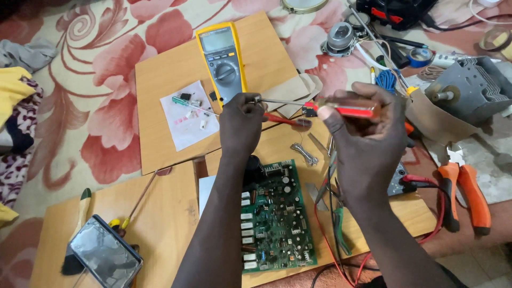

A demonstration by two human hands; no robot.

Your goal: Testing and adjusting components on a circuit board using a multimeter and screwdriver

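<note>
Looking down from the head view, the right hand (368, 125) closes around the clear red handle of a screwdriver (341, 109), held level above the boards. Its metal shaft runs toward nine o'clock, where the left hand (241, 125) pinches the tip between curled fingers (250, 104). Both hands hover near the middle of the view, close together but not touching.

At twelve o'clock from the left hand, a yellow multimeter (223, 61) lies on a wooden board (160, 106), with a white paper sheet (188, 120) carrying small parts at about ten o'clock. Red-handled pliers (285, 120) lie just under the shaft. At six o'clock from the hands, a green circuit board (277, 218) rests on another wooden board, between the two forearms. Orange-handled pliers (464, 197) lie at four o'clock from the right hand, and a grey metal motor block (474, 90) sits at two o'clock. At seven o'clock, far from the hands, a phone (105, 258) lies face up beside a yellow-tipped screwdriver (136, 205). Everything rests on a floral carpet (96, 122).
</note>
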